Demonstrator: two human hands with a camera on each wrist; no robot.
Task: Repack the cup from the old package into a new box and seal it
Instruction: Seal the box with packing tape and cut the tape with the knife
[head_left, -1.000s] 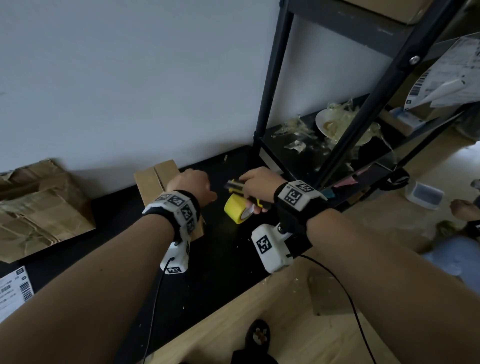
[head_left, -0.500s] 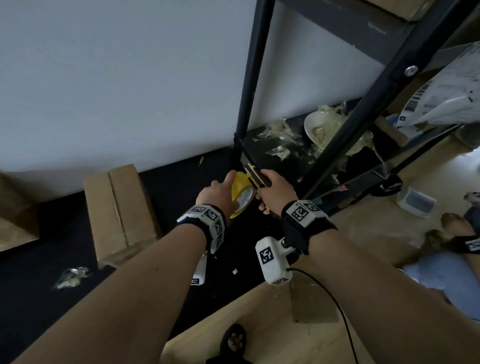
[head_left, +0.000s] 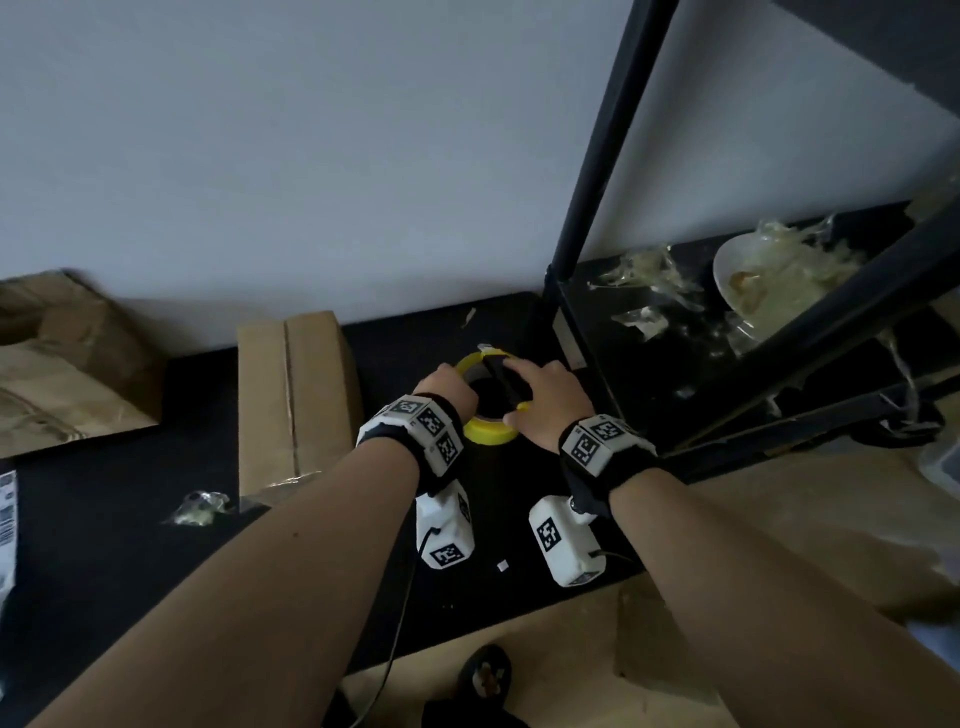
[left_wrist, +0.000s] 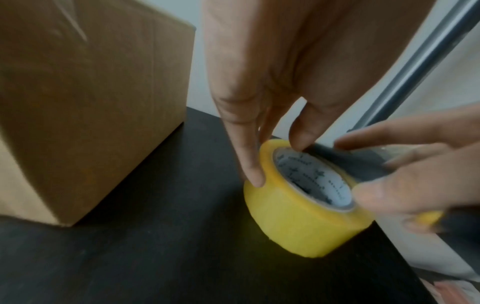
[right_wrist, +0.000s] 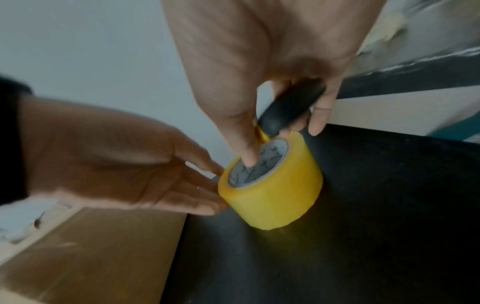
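Observation:
A yellow tape roll (head_left: 485, 431) lies flat on the black table (head_left: 130, 545), right of the closed brown cardboard box (head_left: 293, 400). My left hand (head_left: 460, 371) pinches the roll's left rim, one finger outside and one on the inner edge (left_wrist: 278, 160). A black and yellow utility knife (head_left: 501, 382) lies across the top of the roll, gripped by my right hand (head_left: 514, 392). In the right wrist view that hand's index finger dips into the roll's white core (right_wrist: 259, 164) while the other fingers wrap the knife (right_wrist: 291, 107). No cup is in view.
The torn old package (head_left: 57, 364) sits at the far left. A crumpled tape scrap (head_left: 200, 506) lies in front of the box. A black metal rack (head_left: 597, 208) stands right of the roll; its shelf carries a white plate (head_left: 727, 265) and tape scraps.
My left hand left the box and joined the right on the tape roll. The roll moved right, away from the box, and now lies flat with the knife across it.

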